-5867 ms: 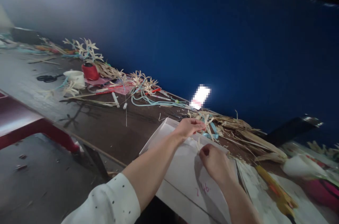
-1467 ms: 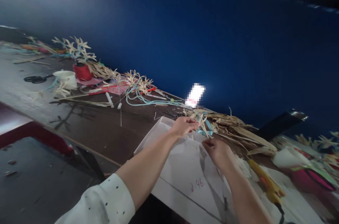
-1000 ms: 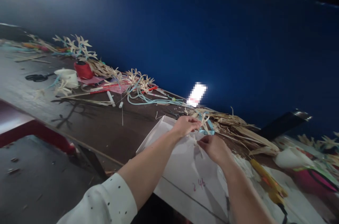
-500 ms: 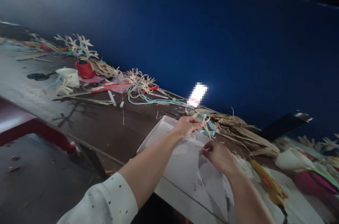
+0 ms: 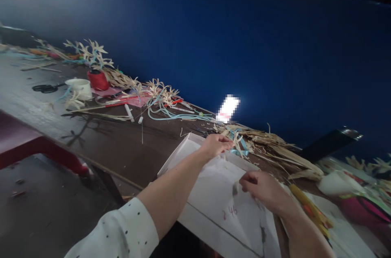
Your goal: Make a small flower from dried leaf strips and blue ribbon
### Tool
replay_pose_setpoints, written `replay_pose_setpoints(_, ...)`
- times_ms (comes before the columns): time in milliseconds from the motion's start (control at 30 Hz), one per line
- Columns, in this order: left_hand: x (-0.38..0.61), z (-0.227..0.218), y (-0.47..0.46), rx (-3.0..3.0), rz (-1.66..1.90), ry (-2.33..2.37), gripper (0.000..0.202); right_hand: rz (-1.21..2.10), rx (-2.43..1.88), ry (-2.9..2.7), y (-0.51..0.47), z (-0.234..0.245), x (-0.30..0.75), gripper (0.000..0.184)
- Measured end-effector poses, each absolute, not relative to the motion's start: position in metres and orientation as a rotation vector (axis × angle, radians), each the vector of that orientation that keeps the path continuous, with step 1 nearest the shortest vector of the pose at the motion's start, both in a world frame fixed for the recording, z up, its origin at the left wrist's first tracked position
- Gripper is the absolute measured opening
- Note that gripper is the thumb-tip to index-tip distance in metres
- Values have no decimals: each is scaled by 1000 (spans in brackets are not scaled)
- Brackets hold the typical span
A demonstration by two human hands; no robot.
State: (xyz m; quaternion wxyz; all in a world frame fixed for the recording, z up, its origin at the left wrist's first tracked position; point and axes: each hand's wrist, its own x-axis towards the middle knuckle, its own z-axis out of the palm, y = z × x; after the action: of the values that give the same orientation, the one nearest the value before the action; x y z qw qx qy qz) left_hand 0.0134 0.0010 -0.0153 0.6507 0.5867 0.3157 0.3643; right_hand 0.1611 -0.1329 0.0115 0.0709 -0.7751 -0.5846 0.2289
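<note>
My left hand point(image 5: 216, 145) is closed in a pinch on a small straw flower point(image 5: 237, 142) with a light blue ribbon, held above the far edge of a white cardboard box point(image 5: 210, 193). My right hand point(image 5: 263, 188) hovers over the box to the right, fingers pinched on a small pale straw piece point(image 5: 236, 188). Red handwritten numbers point(image 5: 229, 210) mark the box's surface near my right wrist.
A heap of dry straw point(image 5: 275, 148) lies behind the box against the blue wall. Further left on the dark table are straw flowers point(image 5: 160, 91), blue cords point(image 5: 174, 116), a red spool point(image 5: 98, 79), a white cup point(image 5: 80, 87) and scissors point(image 5: 45, 87). A yellow glue gun point(image 5: 310, 209) lies at right.
My right hand has drawn away from the flower, down and to the right, carrying a small straw piece. My left hand has stayed on the flower.
</note>
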Motion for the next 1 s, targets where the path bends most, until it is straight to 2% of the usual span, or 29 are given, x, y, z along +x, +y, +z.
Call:
replay_pose_setpoints(167, 14, -16, 2, 1349, 835, 718, 27, 316, -2468, -1756, -118, 18, 157, 23)
replay_pose_setpoints(400, 14, -15, 0, 1363, 841, 726, 29, 195, -2633, -1900, -94, 10, 142, 19)
replay_pose_setpoints(567, 13, -14, 0, 1357, 847, 706, 29, 230, -2592, -2050, -86, 9, 145, 15)
replay_pose_setpoints(767, 16, -18, 1, 1338, 853, 706, 27, 354, -2527, -1970, -93, 24, 154, 11)
replay_pose_setpoints(1000, 12, -9, 0, 1131, 818, 664, 32, 534, -2183, -1632, -103, 46, 167, 22)
